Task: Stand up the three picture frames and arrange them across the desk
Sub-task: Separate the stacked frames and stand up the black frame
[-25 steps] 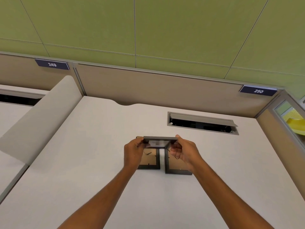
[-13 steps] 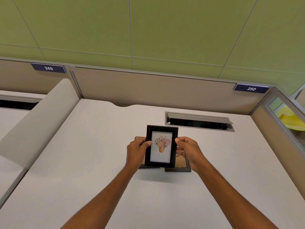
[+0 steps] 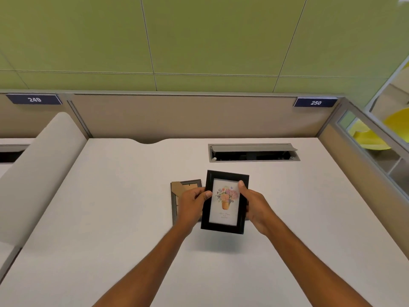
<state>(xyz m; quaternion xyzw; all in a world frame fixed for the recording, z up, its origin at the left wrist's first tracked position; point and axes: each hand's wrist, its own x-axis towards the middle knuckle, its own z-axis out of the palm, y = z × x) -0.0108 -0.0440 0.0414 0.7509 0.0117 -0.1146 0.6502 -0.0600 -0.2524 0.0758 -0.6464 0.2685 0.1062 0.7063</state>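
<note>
both hands (image 3: 223,207) clamped on a flower picture frame (image 3: 224,202) above white desk (image 3: 110,218), green wall (image 3: 199,41) behind.

A black frame (image 3: 225,201) with a smooth, faintly glossy finish is seen around a matt paper flower print. Brown cardboard backing is shown on a second frame (image 3: 184,189), laid on the matt white desk (image 3: 110,207).

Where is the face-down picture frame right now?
In the head view, the face-down frame lies on the desk left of centre, partly hidden behind the left hand and the held flower-print frame.
</note>
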